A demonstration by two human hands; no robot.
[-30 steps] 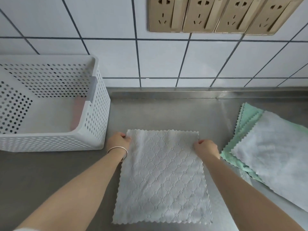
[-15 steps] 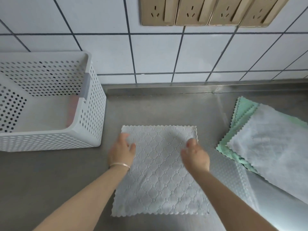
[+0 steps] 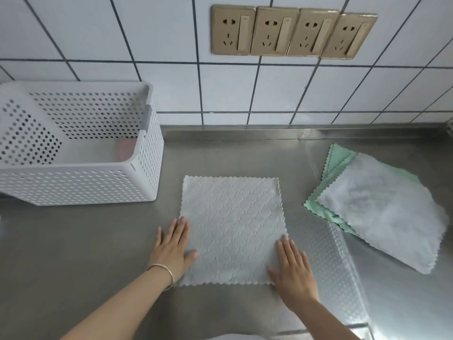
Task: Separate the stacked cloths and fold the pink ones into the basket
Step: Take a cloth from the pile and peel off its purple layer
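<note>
A pale grey quilted cloth (image 3: 232,229) lies spread flat in the middle of the steel counter (image 3: 73,241), its far edge towards the tiled wall (image 3: 171,69) and its near edge towards the person. Both hands lie flat on it with fingers straight and close together, gripping nothing — the left hand (image 3: 171,249) presses on the cloth's near left corner, half on the fabric and half on the bare counter, a thin bangle (image 3: 163,272) round its wrist; the right hand (image 3: 293,266) presses on the near right corner in the same way. At the counter's back left corner stands a white perforated basket (image 3: 81,182), and a patch of pink (image 3: 126,149) shows low inside it against its right wall — too little shows to tell how it is folded. Towards the right edge of the counter lies a stack of cloths, a fluffy grey cloth (image 3: 382,212) on top of green cloths (image 3: 335,163) whose zigzag edges stick out at its far and left sides. Four brass-coloured sockets (image 3: 291,33) sit in a row on the wall.
</note>
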